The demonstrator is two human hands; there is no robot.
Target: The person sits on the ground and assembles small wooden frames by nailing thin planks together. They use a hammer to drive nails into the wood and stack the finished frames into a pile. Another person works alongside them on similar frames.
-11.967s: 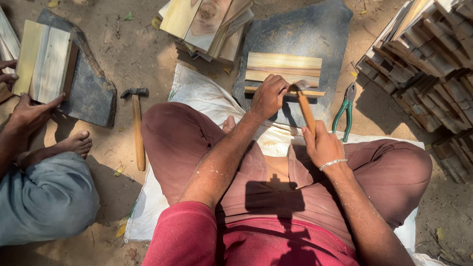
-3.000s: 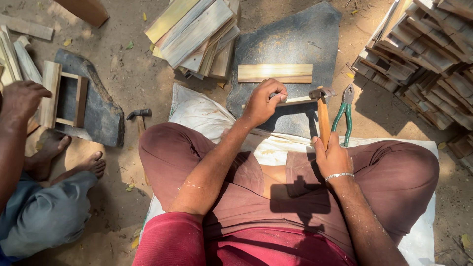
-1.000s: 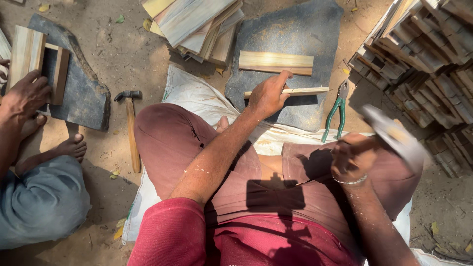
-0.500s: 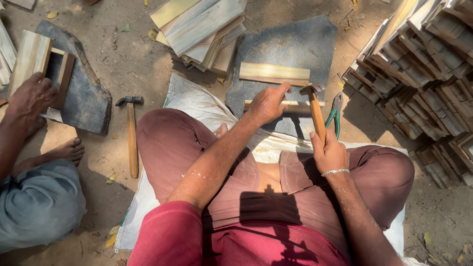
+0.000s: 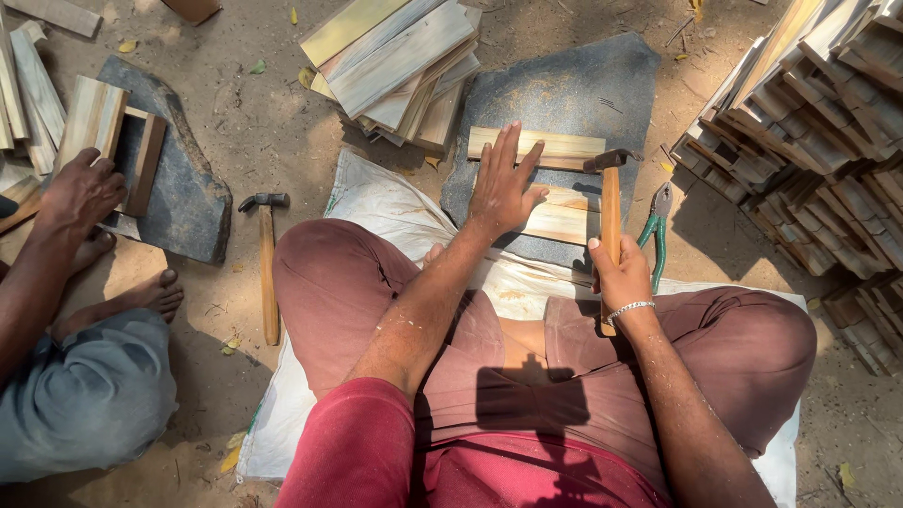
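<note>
Left hand (image 5: 503,188) flat, fingers spread, pressing wooden slats (image 5: 555,179) onto dark stone slab (image 5: 564,85). Right hand (image 5: 621,277) fisted round hammer (image 5: 609,202) handle, forearm low over the knee, head resting at slat's right end. Green pliers (image 5: 657,230) just beside.

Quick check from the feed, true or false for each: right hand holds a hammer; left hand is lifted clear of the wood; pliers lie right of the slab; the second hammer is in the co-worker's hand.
1. The right hand holds a hammer. True.
2. The left hand is lifted clear. False: it presses flat on the wooden slats.
3. Green-handled pliers lie right of the stone slab. True.
4. The co-worker holds the second hammer. False: it lies on the ground, untouched.
</note>
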